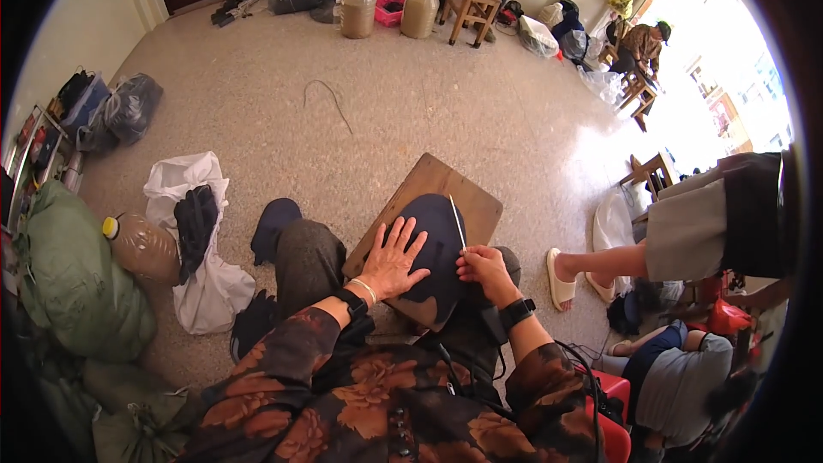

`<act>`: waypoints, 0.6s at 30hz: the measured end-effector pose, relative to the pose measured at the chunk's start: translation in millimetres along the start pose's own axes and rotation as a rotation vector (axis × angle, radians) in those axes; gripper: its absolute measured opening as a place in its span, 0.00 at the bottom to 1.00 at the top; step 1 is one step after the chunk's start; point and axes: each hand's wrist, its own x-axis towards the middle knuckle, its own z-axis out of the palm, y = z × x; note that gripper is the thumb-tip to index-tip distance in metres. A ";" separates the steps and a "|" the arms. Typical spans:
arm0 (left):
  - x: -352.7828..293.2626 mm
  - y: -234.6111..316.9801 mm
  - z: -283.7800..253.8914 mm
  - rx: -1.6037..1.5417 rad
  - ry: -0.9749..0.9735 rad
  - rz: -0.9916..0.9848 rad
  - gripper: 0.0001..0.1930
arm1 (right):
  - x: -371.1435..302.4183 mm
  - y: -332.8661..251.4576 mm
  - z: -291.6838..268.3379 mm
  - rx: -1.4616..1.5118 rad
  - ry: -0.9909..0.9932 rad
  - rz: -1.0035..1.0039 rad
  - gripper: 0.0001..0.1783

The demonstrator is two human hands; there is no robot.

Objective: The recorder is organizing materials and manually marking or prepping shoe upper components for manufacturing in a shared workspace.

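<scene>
Across the lap (310,270), a wooden board (471,193) bears a dark fabric piece (441,250). The left hand (394,259) lies flat on it, fingers spread; the right hand (487,273) pinches a slim white tool (457,219) between its fingers. Even palm pressure should help steady the fabric. Left, a brown-filled jug (146,249); farther, two tan-filled jugs (357,13) flank a pink basket (390,19).

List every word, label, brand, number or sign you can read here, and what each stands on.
None can be read.
Thin white stick in the right hand: no legible marks.
Dark cloth under the left hand: no lettering visible.
Jugs at the back: no legible label.
Bright doorway: too blurred and glaring to read.
</scene>
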 end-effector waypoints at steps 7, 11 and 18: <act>2.5 -1.9 0.4 0.025 0.008 0.000 0.41 | -7.8 -14.2 8.4 0.074 -0.097 -0.040 0.09; 6.4 -2.8 -3.4 0.013 0.036 0.012 0.40 | -6.6 -19.9 8.9 0.134 -0.145 -0.099 0.09; -2.5 -0.7 -1.9 0.020 0.097 0.041 0.39 | 2.6 -68.2 -0.2 0.448 -0.027 -0.249 0.08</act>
